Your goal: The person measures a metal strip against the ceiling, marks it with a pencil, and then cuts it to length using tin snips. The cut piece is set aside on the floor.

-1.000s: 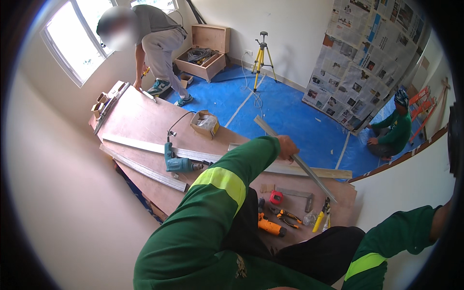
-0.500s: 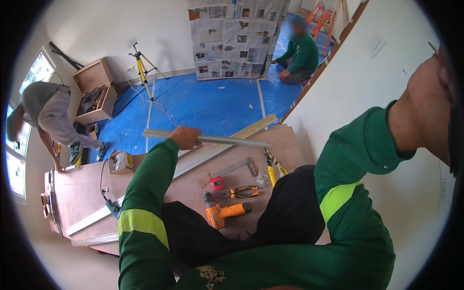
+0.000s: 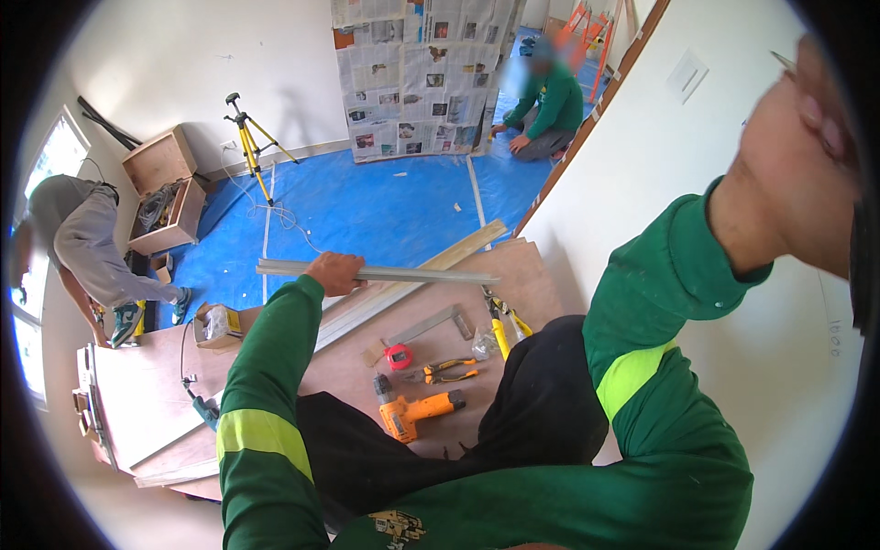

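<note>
My left hand is closed around a thin metal channel, held level above the wooden board. Raised high at the right by the white wall, my right hand has its fingers curled. A slim pointed tip sticks out beside them; what it belongs to is cut off at the picture's rim. On the board in front of me lie an orange cordless drill, orange-handled pliers, a red tape measure, a metal square and yellow-handled snips.
More metal channels lie across the wooden board, with an open cardboard box near its far edge. Beyond are blue floor sheeting, a yellow tripod and a wooden toolbox. One person bends at left; another crouches at the back.
The view has shifted slightly, so most things sit a little further left. My left hand keeps hold of the metal channel, and my right hand stays raised. The person at left has shifted slightly.
</note>
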The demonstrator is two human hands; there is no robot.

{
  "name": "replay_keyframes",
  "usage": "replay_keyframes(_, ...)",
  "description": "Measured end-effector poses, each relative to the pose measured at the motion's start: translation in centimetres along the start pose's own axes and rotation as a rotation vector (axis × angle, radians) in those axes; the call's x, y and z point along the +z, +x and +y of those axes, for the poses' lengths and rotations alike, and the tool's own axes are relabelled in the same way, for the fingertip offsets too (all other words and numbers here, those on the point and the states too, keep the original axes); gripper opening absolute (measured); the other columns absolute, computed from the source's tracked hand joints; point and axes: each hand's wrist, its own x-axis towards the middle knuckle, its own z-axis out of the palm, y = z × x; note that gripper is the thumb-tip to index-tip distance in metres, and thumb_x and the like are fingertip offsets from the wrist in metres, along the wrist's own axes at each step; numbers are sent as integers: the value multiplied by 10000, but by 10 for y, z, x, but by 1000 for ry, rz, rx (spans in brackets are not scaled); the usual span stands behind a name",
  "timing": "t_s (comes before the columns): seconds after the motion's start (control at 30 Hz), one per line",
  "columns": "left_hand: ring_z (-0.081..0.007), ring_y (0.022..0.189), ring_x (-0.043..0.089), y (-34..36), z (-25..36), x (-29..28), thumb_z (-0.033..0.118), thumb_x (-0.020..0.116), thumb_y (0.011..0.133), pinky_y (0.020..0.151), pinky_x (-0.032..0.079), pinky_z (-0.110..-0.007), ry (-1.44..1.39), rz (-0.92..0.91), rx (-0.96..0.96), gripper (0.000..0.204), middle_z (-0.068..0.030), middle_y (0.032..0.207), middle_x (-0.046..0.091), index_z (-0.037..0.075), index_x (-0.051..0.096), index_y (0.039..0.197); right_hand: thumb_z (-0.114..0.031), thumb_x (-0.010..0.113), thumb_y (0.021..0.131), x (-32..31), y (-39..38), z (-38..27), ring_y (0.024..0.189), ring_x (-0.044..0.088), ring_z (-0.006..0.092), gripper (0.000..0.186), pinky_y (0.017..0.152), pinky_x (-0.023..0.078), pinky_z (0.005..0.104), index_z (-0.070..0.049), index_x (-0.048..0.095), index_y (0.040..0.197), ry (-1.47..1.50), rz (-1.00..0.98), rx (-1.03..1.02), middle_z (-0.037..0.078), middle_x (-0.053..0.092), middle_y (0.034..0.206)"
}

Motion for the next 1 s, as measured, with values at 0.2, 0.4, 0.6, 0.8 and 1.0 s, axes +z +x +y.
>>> replay_keyframes(0.2, -412, 1039, 737, 20, -19, 14, 490, 687, 1031, 918, 569, -548, -27, 109, 56, 427, -160, 1069, 751, 84, 682, 1163, -266, 554, 1116, 79, -69, 23, 825, 646, 190, 272, 735, 516, 299, -37, 677, 1195, -210, -230, 578, 71, 709, 973)
replay_keyframes(0.4, -406, 1050, 741, 44, -11, 4, 479, 700, 1026, 899, 572, -545, -19, 142, 43, 414, -164, 1078, 758, 84, 683, 1149, -219, 631, 1003, 171, -233, -47, 905, 749, 430, 347, 803, 597, 529, -31, 686, 1289, 104, -1565, 737, 222, 762, 980)
replay_keyframes(0.6, -410, 1064, 736, 53, 3, 2, 482, 701, 1024, 921, 559, -552, -82, 97, 41, 421, -166, 1080, 759, 85, 683, 1164, -240, 669, 972, 203, -229, -78, 928, 764, 403, 259, 811, 589, 524, -4, 671, 1078, 241, -1586, 737, 195, 758, 984)
replay_keyframes(0.8, -405, 1090, 730, 46, 3, 17, 478, 697, 1023, 945, 550, -568, -90, 160, 166, 426, -148, 1117, 758, 97, 667, 1210, -284, 708, 952, 214, -230, -56, 954, 762, 400, 288, 787, 578, 529, -35, 671, 1093, 185, -1395, 631, 184, 750, 957)
replay_keyframes(1.0, -419, 1040, 735, 33, -4, 19, 471, 742, 972, 902, 557, -575, -80, 129, 73, 451, -174, 1079, 757, 89, 640, 1189, -307, 685, 1019, 219, -224, -49, 1027, 744, 413, 278, 876, 580, 535, -42, 756, 1059, 302, -1552, 809, 215, 770, 1033)
